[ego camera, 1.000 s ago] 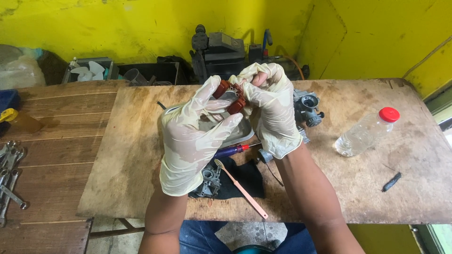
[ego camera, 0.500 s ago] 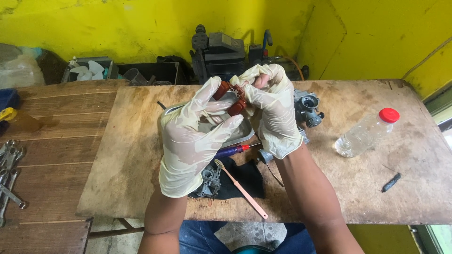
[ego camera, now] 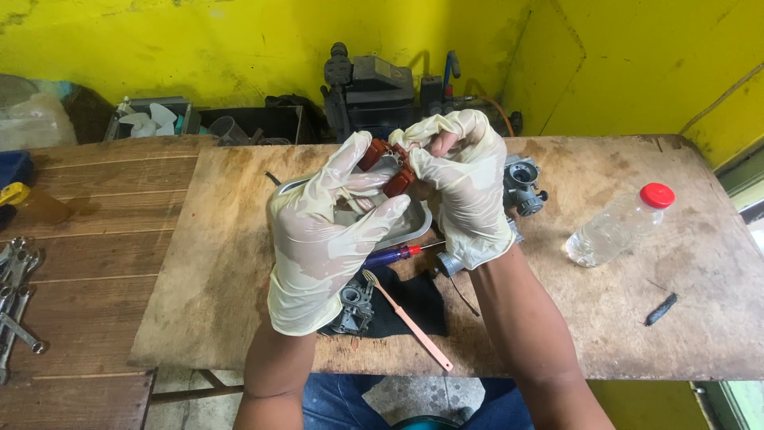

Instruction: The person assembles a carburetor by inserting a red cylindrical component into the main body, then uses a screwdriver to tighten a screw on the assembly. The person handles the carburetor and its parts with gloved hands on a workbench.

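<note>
Both my hands wear pale latex gloves and are raised over a plywood board. Between them sits a small reddish-brown float part with metal bits. My left hand cradles it from below and the left. My right hand pinches its right end with the fingertips. Under my hands lies a shallow metal tray, mostly hidden. A grey carburetor body rests just right of my right hand.
On the board lie a black cloth with a small metal part, a pink brush, a screwdriver, a red-capped clear bottle and a black scrap. Wrenches lie far left. Machine parts stand at the yellow wall.
My hands have stayed together on the float part, with only small shifts of the fingers. Nothing on the board has moved.
</note>
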